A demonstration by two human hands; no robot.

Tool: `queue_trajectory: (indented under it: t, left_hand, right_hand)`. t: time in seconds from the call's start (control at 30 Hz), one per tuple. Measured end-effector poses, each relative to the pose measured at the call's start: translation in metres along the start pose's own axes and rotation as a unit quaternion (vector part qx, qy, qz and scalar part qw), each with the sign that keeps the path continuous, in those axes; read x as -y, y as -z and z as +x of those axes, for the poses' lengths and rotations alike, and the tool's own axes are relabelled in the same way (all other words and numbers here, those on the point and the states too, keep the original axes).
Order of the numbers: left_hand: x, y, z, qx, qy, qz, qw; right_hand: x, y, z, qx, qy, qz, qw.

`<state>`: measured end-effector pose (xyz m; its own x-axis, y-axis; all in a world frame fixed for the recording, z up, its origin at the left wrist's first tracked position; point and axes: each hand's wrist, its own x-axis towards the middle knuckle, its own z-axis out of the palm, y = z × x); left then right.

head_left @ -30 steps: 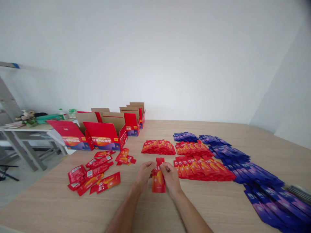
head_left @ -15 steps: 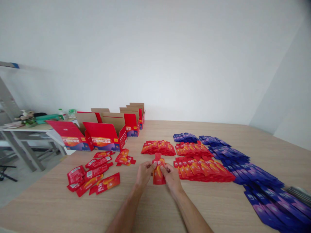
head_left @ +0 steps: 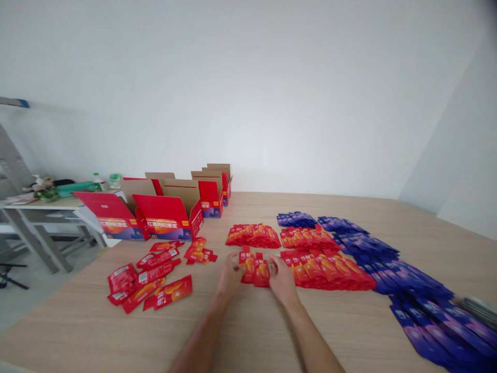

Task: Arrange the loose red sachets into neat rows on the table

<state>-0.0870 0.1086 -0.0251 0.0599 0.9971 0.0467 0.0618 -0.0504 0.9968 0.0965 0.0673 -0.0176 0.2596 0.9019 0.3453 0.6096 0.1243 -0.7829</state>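
Red sachets (head_left: pixel 254 269) lie flat on the tabletop (head_left: pixel 248 331) just left of the long red row (head_left: pixel 330 269), left hand (head_left: pixel 229 277) and right hand (head_left: pixel 281 277) pinching their outer edges; uneven sideways pressure could skew them or nudge that row's overlap

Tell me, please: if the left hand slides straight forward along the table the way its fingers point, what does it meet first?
Probably the fanned row of red sachets lying farther along the table. The left hand points away from the person, touching the two sachets between both hands. Depth is uncertain.
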Motion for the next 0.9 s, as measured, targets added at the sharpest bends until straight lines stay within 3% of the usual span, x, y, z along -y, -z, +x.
queue_trajectory:
  t: [0.1, 0.27, 0.53, 0.67, 0.73, 0.9]
  left_hand:
    - [0.003, 0.001, 0.000, 0.030, -0.012, 0.081, 0.996]
    - [0.003, -0.001, -0.005, 0.073, -0.056, 0.216, 0.972]
    - [-0.003, -0.004, -0.012, 0.068, -0.106, 0.365, 0.923]
    - [-0.009, 0.001, -0.014, 0.165, -0.185, 0.362, 0.899]
    - [-0.009, 0.003, -0.014, 0.201, -0.194, 0.368, 0.887]
    - [-0.002, -0.001, -0.012, 0.196, -0.167, 0.384, 0.887]
  right_hand:
    - [-0.001, -0.002, -0.008, 0.071, 0.065, -0.121, 0.988]
    - [0.003, -0.004, -0.020, 0.166, 0.072, -0.217, 0.959]
    - [-0.001, -0.004, -0.018, 0.172, 0.061, -0.200, 0.963]
    - [0.001, -0.002, -0.019, 0.180, 0.052, -0.193, 0.963]
    - [0.004, -0.001, -0.020, 0.185, 0.059, -0.191, 0.962]
    - [0.009, 0.001, -0.020, 0.189, 0.073, -0.205, 0.958]
